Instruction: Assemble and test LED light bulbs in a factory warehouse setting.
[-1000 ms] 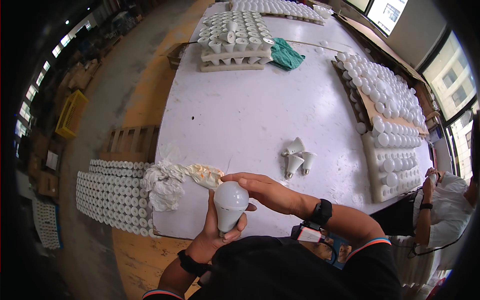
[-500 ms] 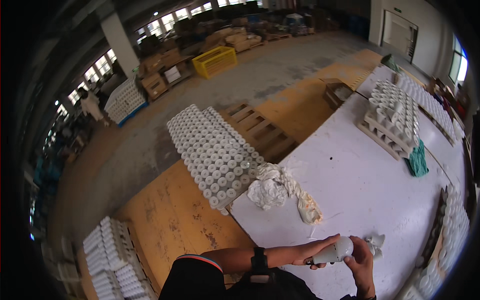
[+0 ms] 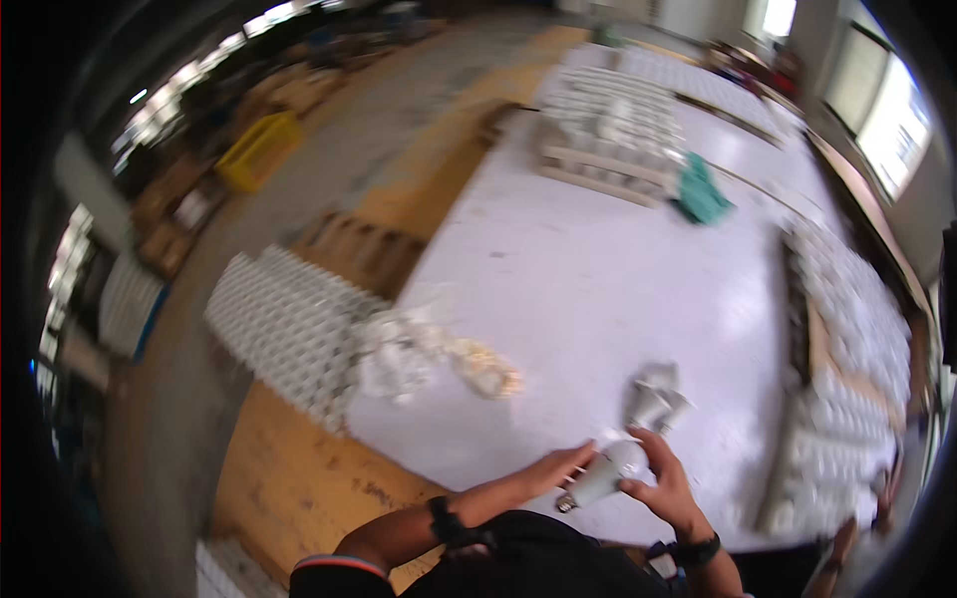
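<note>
A white light bulb (image 3: 598,480) with a metal screw base is tilted between my hands, low over the white table, with its round dome to the right. My right hand (image 3: 670,486) curves its thumb and fingers around the dome. My left hand (image 3: 554,472) lies against the bulb's body from the left; some of its fingers are hidden behind the bulb. Just beyond my right hand, several white and silvery bulb-like pieces (image 3: 656,401) lie on the table, blurred. Off to the left sits a crumpled white cloth (image 3: 394,349) with a yellowish-stained bundle (image 3: 485,369) beside it.
White table (image 3: 558,289) spreads ahead. Stacked trays of bulbs (image 3: 608,125) stand at its far side, near a green cloth (image 3: 704,189). More bulb trays (image 3: 837,439) line the right edge; another person's hand (image 3: 845,538) shows there. A bulb stack (image 3: 284,324) stands left.
My view has swung to the right, so the table fills more of it. The bulb stays between my hands, with its dome tipped further up.
</note>
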A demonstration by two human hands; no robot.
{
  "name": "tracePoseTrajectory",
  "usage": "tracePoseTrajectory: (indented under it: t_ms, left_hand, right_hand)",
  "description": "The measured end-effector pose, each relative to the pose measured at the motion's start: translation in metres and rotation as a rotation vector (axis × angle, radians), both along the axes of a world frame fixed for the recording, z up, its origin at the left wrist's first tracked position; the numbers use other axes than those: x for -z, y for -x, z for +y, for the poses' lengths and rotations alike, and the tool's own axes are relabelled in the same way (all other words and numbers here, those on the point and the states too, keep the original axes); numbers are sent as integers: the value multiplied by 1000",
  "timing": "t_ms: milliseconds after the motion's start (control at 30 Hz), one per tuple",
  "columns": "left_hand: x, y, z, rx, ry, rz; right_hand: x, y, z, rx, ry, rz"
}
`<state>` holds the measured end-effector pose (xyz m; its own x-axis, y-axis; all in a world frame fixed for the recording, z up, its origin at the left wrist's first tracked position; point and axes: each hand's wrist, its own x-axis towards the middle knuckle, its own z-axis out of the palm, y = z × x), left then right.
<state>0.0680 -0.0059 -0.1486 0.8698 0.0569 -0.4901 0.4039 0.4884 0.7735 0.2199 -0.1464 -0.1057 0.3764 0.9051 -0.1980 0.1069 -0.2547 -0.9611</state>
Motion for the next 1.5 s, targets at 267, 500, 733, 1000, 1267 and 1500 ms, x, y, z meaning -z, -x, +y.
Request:
tracePoseTrajectory:
  t_ms: [267,500,733,1000,1267,1500]
  left_hand:
    - [26,-39,-12,-76,-213,189]
    - [55,-95,-22,-268,-261,228]
    - [78,-140,-15,-397,-389,246]
    - [138,-169,-26,-280,-904,245]
    - [158,-185,-21,-42,-902,384]
    - [88,-137,-26,-269,-343,58]
  right_hand:
    - [25,-46,-210,1193,-392,459]
    - [62,-111,-356,1914,-690,235]
    - [126,-210,-424,2104,-39,89]
    - [130,-220,-427,1986,154,-218]
    - [-2,-271,-259,1335,-324,-608]
    - [58,-472,-181,674,516,-1181]
